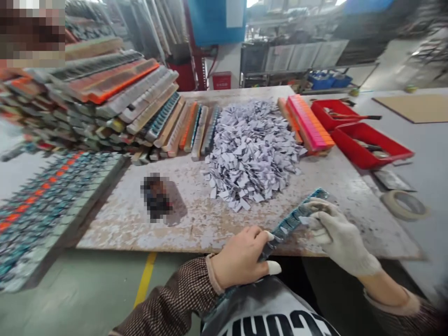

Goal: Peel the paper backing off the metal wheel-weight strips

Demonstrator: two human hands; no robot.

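My left hand, with white covers on its thumb and one fingertip, is closed round the lower end of a dark bar with teal edges and slots along it. The bar slants up to the right over the table's front edge. My right hand wears a white glove, its fingers pinched at the bar's upper part on a small white chip. Another white chip stands out from the bar nearer my left hand. Beyond both hands lies a large heap of white chips.
Stacked bars fill the back left, and a rack of teal and orange bars lies at the left. Pink and orange bars, red trays and a tape roll are on the right. A blurred-out object sits left of the heap.
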